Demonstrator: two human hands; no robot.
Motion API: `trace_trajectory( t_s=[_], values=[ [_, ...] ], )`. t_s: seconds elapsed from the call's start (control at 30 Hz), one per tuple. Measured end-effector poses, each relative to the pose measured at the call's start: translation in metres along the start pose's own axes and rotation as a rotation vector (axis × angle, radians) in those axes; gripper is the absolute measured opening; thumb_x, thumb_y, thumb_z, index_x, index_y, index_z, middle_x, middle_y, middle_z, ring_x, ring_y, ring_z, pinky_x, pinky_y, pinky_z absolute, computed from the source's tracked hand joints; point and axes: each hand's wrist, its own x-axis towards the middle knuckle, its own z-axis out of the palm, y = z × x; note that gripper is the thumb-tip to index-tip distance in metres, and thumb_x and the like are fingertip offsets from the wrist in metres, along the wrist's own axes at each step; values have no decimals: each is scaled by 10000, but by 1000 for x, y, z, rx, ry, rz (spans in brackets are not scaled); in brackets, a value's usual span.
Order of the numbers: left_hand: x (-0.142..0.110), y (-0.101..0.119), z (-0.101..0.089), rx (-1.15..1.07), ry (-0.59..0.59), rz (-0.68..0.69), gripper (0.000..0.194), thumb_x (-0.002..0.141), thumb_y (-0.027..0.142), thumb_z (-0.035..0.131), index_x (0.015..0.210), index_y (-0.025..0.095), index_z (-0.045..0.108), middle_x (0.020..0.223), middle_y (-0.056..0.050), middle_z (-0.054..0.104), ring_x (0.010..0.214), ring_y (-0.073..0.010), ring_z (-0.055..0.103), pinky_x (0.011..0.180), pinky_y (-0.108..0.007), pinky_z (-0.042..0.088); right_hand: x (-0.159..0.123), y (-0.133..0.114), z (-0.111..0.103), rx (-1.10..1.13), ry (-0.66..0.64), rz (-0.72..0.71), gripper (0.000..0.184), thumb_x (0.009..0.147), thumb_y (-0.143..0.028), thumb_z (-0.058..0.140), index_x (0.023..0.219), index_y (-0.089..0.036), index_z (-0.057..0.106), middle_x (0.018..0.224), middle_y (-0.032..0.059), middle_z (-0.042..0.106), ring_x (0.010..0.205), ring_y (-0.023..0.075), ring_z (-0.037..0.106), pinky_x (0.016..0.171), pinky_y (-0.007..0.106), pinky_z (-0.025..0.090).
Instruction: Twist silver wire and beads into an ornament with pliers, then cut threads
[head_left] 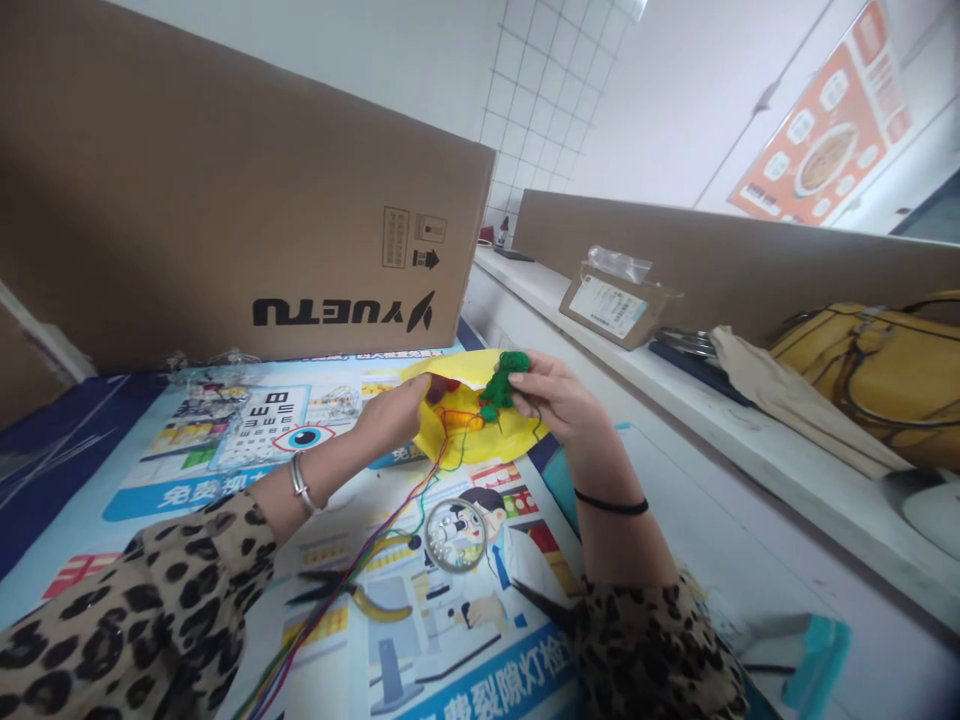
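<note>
My left hand [391,415] is closed on the left edge of a bright yellow sheet of thin cloth [517,440]. A dark red patch [442,388] shows just beside its fingertips. Between the thumb and fingers of my right hand [553,395] is a fuzzy green yarn piece [504,382], held over the yellow cloth's right side. An orange patch [459,418] lies on the cloth between both hands. Several coloured threads [360,560] trail from the cloth toward the lower left. Exactly how the patches are fixed cannot be made out.
Yellow-handled pliers [381,606], a round dish of beads [456,535] and a dark pointed tool [541,603] lie on the printed tabletop. A large cardboard box [225,190] stands behind. Rightward, a ledge [757,440] bears a small carton [609,305] and a yellow bag [862,370].
</note>
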Motion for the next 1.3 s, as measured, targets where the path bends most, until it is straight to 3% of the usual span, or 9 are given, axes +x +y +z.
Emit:
trace_trajectory(
  t_s=[0.17,0.37,0.5,0.6,0.77,0.83,1.0,1.13,1.3],
  values=[
    [1,0,-5,-8,17,51,473,789,96,385,1218,294,426,1200,-23,589,991,-234,601,758,-316,472,1,19,1,-155,-137,217,163,677,-235,691,799,-167,609,505,-72,522,357,28,374,344,154,246],
    [-1,3,-9,-140,42,116,504,773,88,401,1245,262,427,1228,-30,574,1075,-223,563,853,-319,464,27,66,8,-112,129,282,126,643,-115,666,703,-172,570,451,-49,542,354,83,477,331,173,354],
    [-2,4,-12,-221,57,112,556,763,94,442,1303,218,403,1278,-54,539,1041,-214,569,855,-305,470,38,78,8,84,325,208,125,700,-123,600,784,-180,527,614,-4,625,554,115,616,445,179,472],
    [-8,2,-12,-269,80,145,561,745,82,461,1294,196,441,1282,-59,528,970,-185,590,857,-293,468,33,77,11,231,348,197,145,698,-114,588,810,-171,516,703,22,651,639,134,649,496,196,507],
    [-32,0,-13,-325,146,188,332,729,121,498,1029,178,629,1037,-36,630,846,-164,607,821,-289,469,14,75,26,392,296,237,152,693,-99,597,792,-166,503,698,37,662,644,163,665,497,215,510],
    [-44,2,-15,-397,69,165,271,733,137,496,958,177,642,953,-23,647,759,-144,610,749,-271,478,8,74,33,432,288,247,162,690,-99,603,780,-174,490,668,23,653,638,168,667,483,213,499],
    [-62,9,-9,-719,-373,-67,356,729,165,512,1081,141,565,678,3,623,506,-116,559,493,-218,425,-4,71,47,490,268,257,143,686,-101,599,778,-163,508,656,16,648,630,157,661,498,211,491],
    [-67,19,8,-988,-408,-26,465,660,126,555,1122,152,513,706,6,611,510,-101,537,479,-206,403,-7,72,56,521,248,263,146,684,-115,610,782,-159,512,639,9,635,636,149,649,518,214,485],
    [-65,28,15,-1203,-539,18,187,635,143,581,818,124,549,574,22,528,471,-81,471,474,-204,390,-10,72,63,549,220,294,159,704,-139,605,819,-173,502,641,11,630,587,132,610,519,231,471]
  ],
)
